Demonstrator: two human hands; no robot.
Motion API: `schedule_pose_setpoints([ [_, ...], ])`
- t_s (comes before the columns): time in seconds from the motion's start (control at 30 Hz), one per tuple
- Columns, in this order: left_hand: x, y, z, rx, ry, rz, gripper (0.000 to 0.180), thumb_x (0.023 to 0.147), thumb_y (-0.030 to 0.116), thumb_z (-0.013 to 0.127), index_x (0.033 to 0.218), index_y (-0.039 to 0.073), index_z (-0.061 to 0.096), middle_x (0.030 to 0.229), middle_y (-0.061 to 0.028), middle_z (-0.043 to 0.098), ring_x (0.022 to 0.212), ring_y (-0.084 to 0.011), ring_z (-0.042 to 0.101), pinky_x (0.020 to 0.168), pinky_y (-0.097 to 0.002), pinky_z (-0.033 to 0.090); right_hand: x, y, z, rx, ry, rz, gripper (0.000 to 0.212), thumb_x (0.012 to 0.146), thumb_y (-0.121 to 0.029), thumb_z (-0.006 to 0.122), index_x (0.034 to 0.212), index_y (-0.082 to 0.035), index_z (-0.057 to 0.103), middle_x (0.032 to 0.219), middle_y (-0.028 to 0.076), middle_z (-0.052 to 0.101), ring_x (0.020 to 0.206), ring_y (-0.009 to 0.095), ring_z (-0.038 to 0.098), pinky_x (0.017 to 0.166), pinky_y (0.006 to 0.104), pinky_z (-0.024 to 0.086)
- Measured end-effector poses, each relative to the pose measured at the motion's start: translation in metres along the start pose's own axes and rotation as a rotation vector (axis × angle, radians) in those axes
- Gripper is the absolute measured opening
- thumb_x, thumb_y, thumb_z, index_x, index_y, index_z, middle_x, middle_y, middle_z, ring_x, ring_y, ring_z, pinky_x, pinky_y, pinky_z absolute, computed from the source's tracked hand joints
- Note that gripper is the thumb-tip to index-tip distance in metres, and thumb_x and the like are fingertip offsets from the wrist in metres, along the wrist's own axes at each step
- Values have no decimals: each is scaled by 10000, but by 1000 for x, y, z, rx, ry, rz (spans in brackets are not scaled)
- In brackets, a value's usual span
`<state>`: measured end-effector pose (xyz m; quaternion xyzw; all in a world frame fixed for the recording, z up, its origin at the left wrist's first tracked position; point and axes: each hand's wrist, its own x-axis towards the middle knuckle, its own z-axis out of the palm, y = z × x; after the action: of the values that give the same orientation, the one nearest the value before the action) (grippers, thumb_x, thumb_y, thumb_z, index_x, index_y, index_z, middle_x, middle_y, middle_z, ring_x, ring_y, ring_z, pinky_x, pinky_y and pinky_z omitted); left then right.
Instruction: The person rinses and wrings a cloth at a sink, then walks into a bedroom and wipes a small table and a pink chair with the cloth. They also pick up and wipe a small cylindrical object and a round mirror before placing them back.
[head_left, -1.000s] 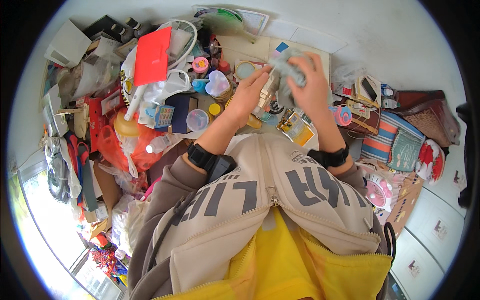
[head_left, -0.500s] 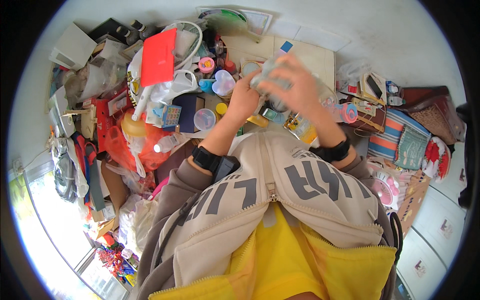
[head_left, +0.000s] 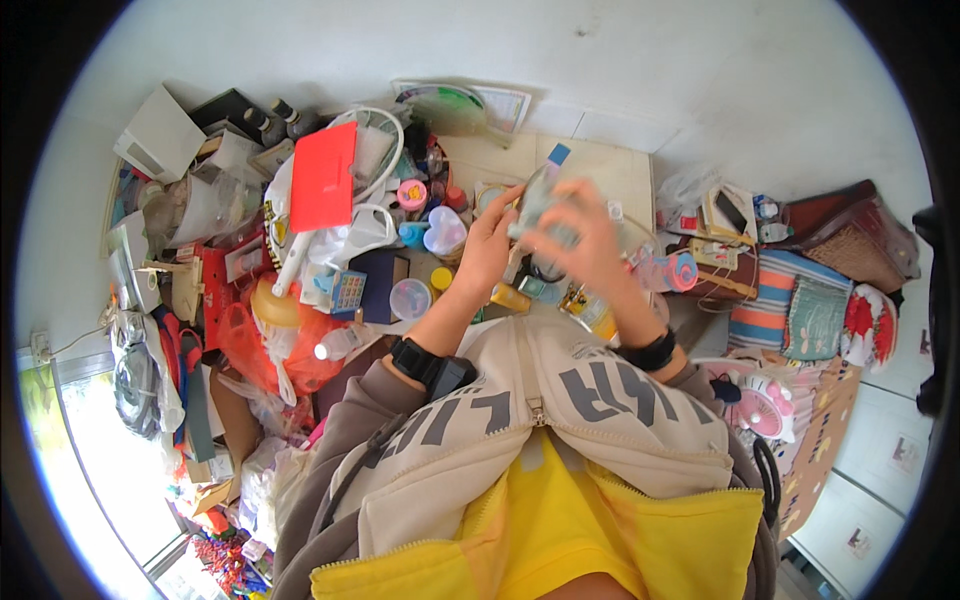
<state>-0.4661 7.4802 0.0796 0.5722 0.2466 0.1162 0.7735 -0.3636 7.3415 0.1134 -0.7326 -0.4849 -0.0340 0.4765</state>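
My left hand (head_left: pixel 484 245) is over the table with its fingers curled against one side of a pale grey-green thing (head_left: pixel 536 212), too blurred to name. Across from it, my right hand (head_left: pixel 583 243) is smeared by motion, its fingers bent over the other side of that thing. Whether the right fingers grip it does not show. Just past the hands lies a small blue object (head_left: pixel 558 155). Close below the hands are a yellow bottle (head_left: pixel 510 298) and a clear package with yellow contents (head_left: pixel 592 315).
To the left is dense clutter: a red folder (head_left: pixel 323 178), a dark blue box (head_left: pixel 380 285), a clear round tub (head_left: pixel 410 299) and an orange-red plastic bag (head_left: pixel 310 345). A clear cup with a pink lid (head_left: pixel 682 271) stands at the right, near a brown bag (head_left: pixel 850 230).
The view has tilted, so the whole scene sits lower in the picture. Both hands stay together at the grey-green thing, and my right hand has shifted slightly against it.
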Motion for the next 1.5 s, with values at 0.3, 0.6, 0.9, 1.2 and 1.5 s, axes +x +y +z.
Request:
schedule_pose_setpoints([
  [0.3, 0, 5, 9, -117, -209, -232, 368, 979, 201, 487, 1335, 108, 484, 870, -27, 584, 622, -96, 558, 541, -235, 458, 3, 7, 4, -141, 55, 69, 201, 671, -187, 775, 755, -99, 615, 1011, 78, 564, 818, 290, 603, 711, 379, 499],
  [0.6, 4, 2, 0, 70, -219, -174, 372, 981, 155, 414, 1334, 79, 505, 913, -31, 607, 722, -90, 565, 653, -234, 465, 19, -13, 8, -135, 182, 306, 197, 669, -171, 765, 732, -97, 594, 979, 60, 582, 728, 258, 596, 646, 377, 487],
  [0.9, 1, 16, -3, -24, -180, -233, 413, 954, 153, 450, 1346, 25, 480, 837, -47, 616, 655, -117, 579, 584, -255, 471, 21, -6, 14, -144, 79, 129, 189, 642, -180, 772, 707, -107, 611, 957, 22, 583, 679, 254, 577, 618, 351, 479],
  [1.2, -1, 19, -4, -219, -202, -269, 379, 959, 266, 495, 1261, 38, 516, 1022, -103, 625, 688, -127, 609, 557, -252, 507, 32, 1, -1, -30, 202, 230, 201, 735, -171, 763, 796, -35, 627, 960, 98, 573, 864, 257, 576, 773, 330, 460],
  [1.5, 9, 15, -2, -392, -86, -370, 399, 972, 404, 408, 1112, 62, 560, 1023, -72, 610, 852, -137, 599, 722, -290, 491, 16, 16, -2, 111, 259, 316, 355, 742, -190, 777, 990, -2, 606, 1094, 113, 530, 1039, 238, 523, 921, 330, 402],
])
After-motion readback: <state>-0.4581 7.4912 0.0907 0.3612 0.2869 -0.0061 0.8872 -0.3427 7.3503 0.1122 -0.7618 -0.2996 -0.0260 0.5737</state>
